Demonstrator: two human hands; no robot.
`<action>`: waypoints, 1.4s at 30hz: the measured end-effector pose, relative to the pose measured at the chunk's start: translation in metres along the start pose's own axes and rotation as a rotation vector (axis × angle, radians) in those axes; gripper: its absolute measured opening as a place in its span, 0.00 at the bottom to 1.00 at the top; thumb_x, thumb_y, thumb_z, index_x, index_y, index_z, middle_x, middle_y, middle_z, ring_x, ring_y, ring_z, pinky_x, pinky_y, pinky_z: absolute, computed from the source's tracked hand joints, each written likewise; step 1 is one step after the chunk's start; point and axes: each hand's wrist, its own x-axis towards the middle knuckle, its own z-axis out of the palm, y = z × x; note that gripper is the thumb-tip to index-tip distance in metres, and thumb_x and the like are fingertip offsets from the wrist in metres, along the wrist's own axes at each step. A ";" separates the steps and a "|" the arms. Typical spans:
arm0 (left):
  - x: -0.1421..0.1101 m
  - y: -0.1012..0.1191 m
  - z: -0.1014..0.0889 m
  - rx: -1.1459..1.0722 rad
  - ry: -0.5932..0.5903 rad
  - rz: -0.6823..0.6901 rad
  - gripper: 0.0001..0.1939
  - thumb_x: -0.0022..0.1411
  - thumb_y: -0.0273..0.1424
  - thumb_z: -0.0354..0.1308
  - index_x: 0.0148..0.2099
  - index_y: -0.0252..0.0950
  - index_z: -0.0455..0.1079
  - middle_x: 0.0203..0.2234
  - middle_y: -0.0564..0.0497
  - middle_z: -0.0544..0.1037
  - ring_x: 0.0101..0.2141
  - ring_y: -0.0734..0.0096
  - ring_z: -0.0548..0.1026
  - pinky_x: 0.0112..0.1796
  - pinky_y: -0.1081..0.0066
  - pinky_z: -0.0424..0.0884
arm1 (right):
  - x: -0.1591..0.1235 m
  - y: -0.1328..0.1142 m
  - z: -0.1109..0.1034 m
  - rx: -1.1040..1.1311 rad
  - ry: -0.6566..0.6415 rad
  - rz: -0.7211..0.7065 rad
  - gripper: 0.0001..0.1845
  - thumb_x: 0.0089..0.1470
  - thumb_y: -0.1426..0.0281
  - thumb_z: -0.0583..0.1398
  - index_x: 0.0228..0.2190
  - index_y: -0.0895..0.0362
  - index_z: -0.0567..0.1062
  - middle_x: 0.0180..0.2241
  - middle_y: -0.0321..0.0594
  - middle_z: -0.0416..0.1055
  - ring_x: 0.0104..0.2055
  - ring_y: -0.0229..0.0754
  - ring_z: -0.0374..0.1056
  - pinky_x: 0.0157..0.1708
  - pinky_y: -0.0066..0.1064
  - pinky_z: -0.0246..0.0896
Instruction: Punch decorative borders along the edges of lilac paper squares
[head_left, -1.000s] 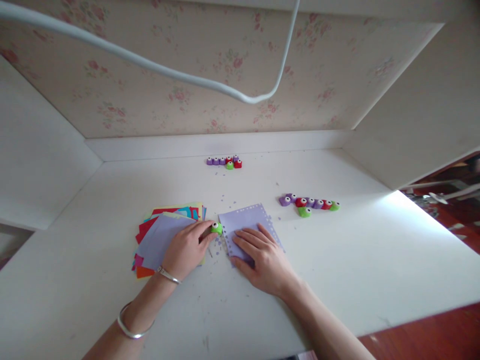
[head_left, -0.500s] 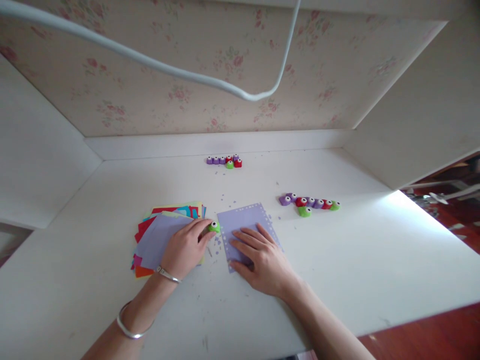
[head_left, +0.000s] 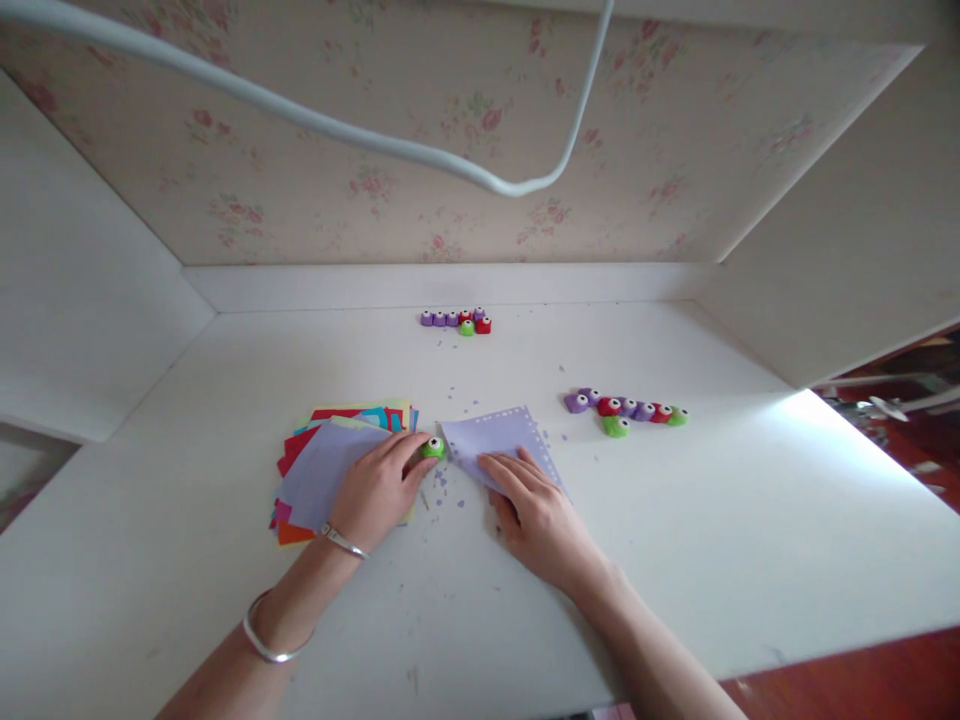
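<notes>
Between thumb and fingers of my left hand (head_left: 379, 480), a small green paper punch (head_left: 433, 449) with a white top is held at the left edge of a purple sheet of paper (head_left: 484, 435). Small punched holes line the sheet's top and right edges. My right hand (head_left: 536, 505) grips the sheet's lower part, fingers on top and thumb mostly tucked beneath. The near left part of the sheet is bent up off the table. Under my left hand lies a stack of coloured paper (head_left: 319, 480), purple on top.
A row of purple, red and green punches (head_left: 626, 409) stands to the right on the white table (head_left: 720, 540). Another cluster of punches (head_left: 454, 320) sits near the back wall. Purple paper bits (head_left: 441, 480) are scattered between the stack and the sheet. A white cable (head_left: 390, 148) hangs above.
My right hand's fingers have drawn together from lying spread on the purple sheet, and its near left part has lifted and bent. My left hand still holds the punch. The view has shifted slightly.
</notes>
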 end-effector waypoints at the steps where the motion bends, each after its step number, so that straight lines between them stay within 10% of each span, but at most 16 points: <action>1: 0.000 0.000 0.000 0.000 -0.007 -0.004 0.13 0.68 0.37 0.56 0.52 0.39 0.69 0.45 0.47 0.78 0.39 0.63 0.79 0.41 0.66 0.75 | 0.000 0.001 0.000 0.007 0.003 0.002 0.29 0.58 0.81 0.50 0.59 0.53 0.63 0.56 0.44 0.70 0.58 0.43 0.66 0.66 0.51 0.50; 9: 0.000 -0.001 0.000 -0.025 -0.019 -0.036 0.14 0.68 0.38 0.56 0.52 0.39 0.69 0.46 0.47 0.78 0.41 0.64 0.79 0.42 0.67 0.75 | -0.001 0.001 -0.003 0.028 -0.023 -0.021 0.45 0.38 0.85 0.51 0.61 0.56 0.62 0.59 0.46 0.67 0.61 0.47 0.63 0.66 0.54 0.47; 42: 0.001 0.001 -0.002 -0.055 -0.015 -0.015 0.14 0.68 0.38 0.54 0.53 0.39 0.69 0.46 0.46 0.79 0.42 0.63 0.79 0.43 0.66 0.75 | -0.001 0.003 -0.002 -0.196 -0.093 -0.137 0.39 0.47 0.86 0.54 0.60 0.51 0.66 0.59 0.42 0.67 0.62 0.46 0.60 0.66 0.54 0.44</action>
